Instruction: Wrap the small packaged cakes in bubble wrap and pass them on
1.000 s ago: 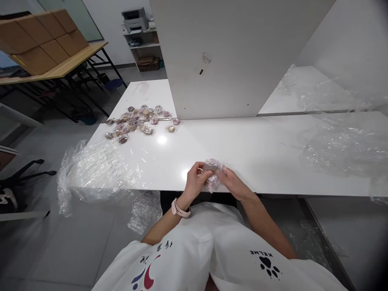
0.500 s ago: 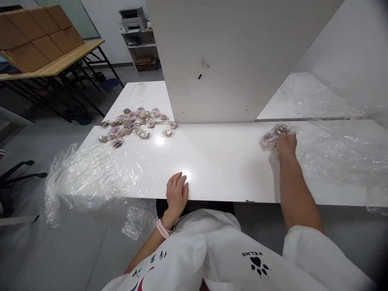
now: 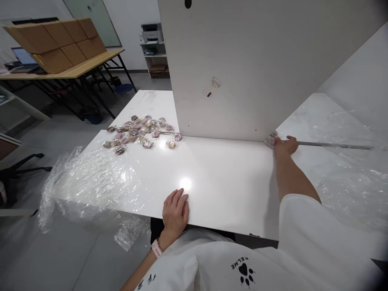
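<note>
My right hand (image 3: 284, 145) reaches to the partition's lower right corner, fingers closed on a clear plastic bag of wrapped snacks (image 3: 269, 141). Most of that bag is hidden by the hand and the partition. My left hand (image 3: 176, 212) lies flat on the near edge of the white table (image 3: 221, 178), holding nothing, its fingers stretched out. At the far left of the table lies a loose pile of individually wrapped round snacks (image 3: 133, 135), pinkish, brown and yellowish. Two of them rest a little apart, near the partition's left end.
A tall white partition (image 3: 224, 81) stands across the table. Clear plastic bags (image 3: 87, 182) spread over the left edge and hang down. More clear plastic (image 3: 351, 186) covers the right side. Cardboard boxes (image 3: 69, 44) stand on a wooden table behind, left of a printer (image 3: 152, 33).
My right hand has moved the bag of snacks away from me, to the partition's right corner. The left hand stays at the table edge. The camera view has tilted and shifted.
</note>
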